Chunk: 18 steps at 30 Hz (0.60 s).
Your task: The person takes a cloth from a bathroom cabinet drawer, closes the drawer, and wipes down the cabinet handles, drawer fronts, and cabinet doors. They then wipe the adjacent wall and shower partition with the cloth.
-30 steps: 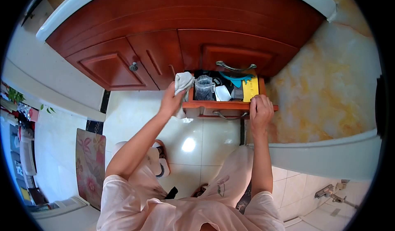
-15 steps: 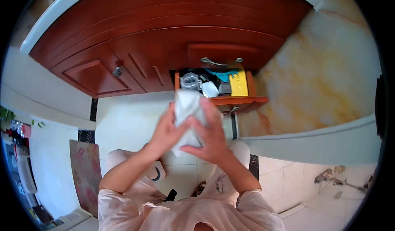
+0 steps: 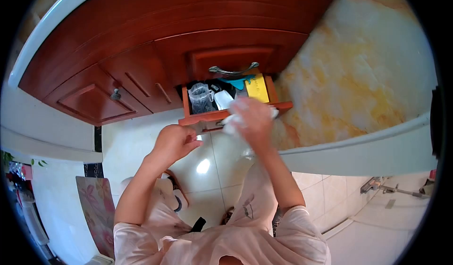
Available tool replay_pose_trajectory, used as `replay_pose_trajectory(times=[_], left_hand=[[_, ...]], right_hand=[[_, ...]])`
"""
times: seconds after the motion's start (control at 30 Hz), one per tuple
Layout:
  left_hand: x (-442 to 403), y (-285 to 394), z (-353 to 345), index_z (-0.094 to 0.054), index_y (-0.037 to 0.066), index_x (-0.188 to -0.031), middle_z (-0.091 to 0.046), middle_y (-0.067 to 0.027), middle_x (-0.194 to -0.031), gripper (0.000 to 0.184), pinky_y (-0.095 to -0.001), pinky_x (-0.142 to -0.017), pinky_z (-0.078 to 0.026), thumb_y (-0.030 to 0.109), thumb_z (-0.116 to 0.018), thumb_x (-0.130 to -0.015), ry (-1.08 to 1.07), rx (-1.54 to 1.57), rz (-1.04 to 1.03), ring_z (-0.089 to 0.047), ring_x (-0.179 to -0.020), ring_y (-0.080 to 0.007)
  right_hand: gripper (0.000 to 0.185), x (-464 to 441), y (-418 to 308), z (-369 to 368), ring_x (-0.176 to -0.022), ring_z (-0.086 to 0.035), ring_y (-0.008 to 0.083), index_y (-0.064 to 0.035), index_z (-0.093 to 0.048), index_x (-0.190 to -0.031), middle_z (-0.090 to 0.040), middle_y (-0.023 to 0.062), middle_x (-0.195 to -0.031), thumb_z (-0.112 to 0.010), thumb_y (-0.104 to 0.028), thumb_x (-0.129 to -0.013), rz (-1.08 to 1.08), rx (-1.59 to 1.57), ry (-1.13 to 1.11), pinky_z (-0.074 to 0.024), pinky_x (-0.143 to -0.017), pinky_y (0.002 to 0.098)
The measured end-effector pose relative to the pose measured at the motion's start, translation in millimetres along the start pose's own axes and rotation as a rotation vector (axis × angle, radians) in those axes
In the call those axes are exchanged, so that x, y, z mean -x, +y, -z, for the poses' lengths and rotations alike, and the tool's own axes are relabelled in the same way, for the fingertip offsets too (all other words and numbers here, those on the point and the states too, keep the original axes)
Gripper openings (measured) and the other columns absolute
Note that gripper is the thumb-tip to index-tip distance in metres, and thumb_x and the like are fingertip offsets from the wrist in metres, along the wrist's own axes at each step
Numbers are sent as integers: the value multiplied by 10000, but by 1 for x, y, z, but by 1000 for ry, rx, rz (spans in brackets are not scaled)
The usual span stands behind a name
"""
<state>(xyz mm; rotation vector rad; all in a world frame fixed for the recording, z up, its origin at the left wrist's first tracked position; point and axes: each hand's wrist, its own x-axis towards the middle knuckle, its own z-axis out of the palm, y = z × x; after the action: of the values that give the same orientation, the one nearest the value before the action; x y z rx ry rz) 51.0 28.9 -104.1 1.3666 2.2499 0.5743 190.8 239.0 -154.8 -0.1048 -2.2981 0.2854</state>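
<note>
A: Count them for me first.

B: Two hands, one white cloth (image 3: 232, 124), one open drawer (image 3: 189, 120). Inside the drawer, one clear container (image 3: 201, 99), one white piece (image 3: 223, 100), one yellow item (image 3: 257, 87), one turquoise item (image 3: 238, 82) and a grey bit I can't make out.

A: Where do those sit?

B: The clear container is beyond the left hand (image 3: 172, 143) and a little to its right. The white piece is just left of the right hand (image 3: 256, 123), the yellow item right behind it, and the turquoise item farther back, to its left.

A: And around them?

B: One upper handle (image 3: 233, 71) on the closed front beyond the right hand. A round knob (image 3: 115, 95) on a cupboard door, to the left of the left hand and beyond it. A marbled panel (image 3: 344, 71) spreads to the right of the right hand, and a flowered mat (image 3: 96, 208) lies well to the left of the left hand, nearer the body.

A: Anything in the way?

B: The right hand and cloth — they cover part of the drawer's front and most of its handle.

A: So, the hands?

B: The right one is blurred but closed over the bunched cloth, which shows on both sides of it. Whether the cloth touches the wood, I can't tell. The left hovers by the drawer's near left corner — fingers half curled, thumb apart from them.
</note>
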Motion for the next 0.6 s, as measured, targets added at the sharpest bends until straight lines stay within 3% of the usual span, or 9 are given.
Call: replay_pose_trajectory(times=[0.1, 0.13, 0.17, 0.3, 0.43, 0.47, 0.6], left_hand=[[-5, -20, -20, -678, 22, -898, -667, -164, -786, 208, -369, -559, -452, 200, -699, -792, 296, 9, -219, -561, -540, -282], [-4, -11, -11, -670, 21, -1002, -670, -176, -882, 264, -367, -598, -472, 198, -682, -807, 180, 74, -100, -609, -629, -304], [-5, -13, -10, -668, 18, -1002, -672, -173, -886, 258, -362, -617, -480, 192, -678, -811, 192, 81, -75, -625, -671, -304], [-27, -31, -12, -666, 11, -1005, -680, -163, -899, 229, -345, -693, -506, 163, -657, -833, 251, 154, -35, -666, -814, -296], [-39, -34, -4, -662, -8, -1010, -686, -161, -898, 208, -341, -733, -513, 128, -632, -856, 303, 184, -30, -677, -849, -278], [-42, -37, -3, -661, -14, -1009, -689, -155, -900, 206, -333, -731, -512, 125, -625, -862, 312, 195, -19, -678, -844, -260], [-68, -61, -8, -649, -31, -1024, -701, -123, -903, 206, -293, -723, -505, 115, -600, -888, 356, 326, -10, -668, -831, -178]], right_hand=[[428, 22, 32, 32, -1115, -521, 322, -39, -559, -1177, -559, 153, -1191, -669, -87, -766, -258, 76, 178, -395, -945, 421], [409, 29, 35, 41, -1126, -510, 333, -21, -541, -1188, -538, 169, -1218, -651, -64, -796, -378, 41, 256, -389, -965, 413], [403, 39, 45, 40, -1166, -477, 316, 14, -497, -1228, -516, 177, -1253, -592, -35, -839, -425, -59, 358, -352, -1012, 392], [443, 49, 26, 10, -1134, -487, 243, 6, -449, -1216, -516, 145, -1198, -641, -61, -822, -712, -356, 526, -362, -996, 356], [328, 83, 48, -41, -1047, -515, 173, -23, -456, -1144, -529, 93, -1115, -619, -146, -888, -1152, -806, 683, -418, -909, 300], [311, 84, 49, -44, -1011, -520, 157, -31, -453, -1137, -530, 81, -1100, -591, -206, -921, -1182, -887, 710, -446, -854, 287], [327, 50, 62, -57, -988, -543, 179, -31, -448, -1155, -509, 99, -1142, -556, -254, -943, -1184, -940, 919, -472, -841, 305]])
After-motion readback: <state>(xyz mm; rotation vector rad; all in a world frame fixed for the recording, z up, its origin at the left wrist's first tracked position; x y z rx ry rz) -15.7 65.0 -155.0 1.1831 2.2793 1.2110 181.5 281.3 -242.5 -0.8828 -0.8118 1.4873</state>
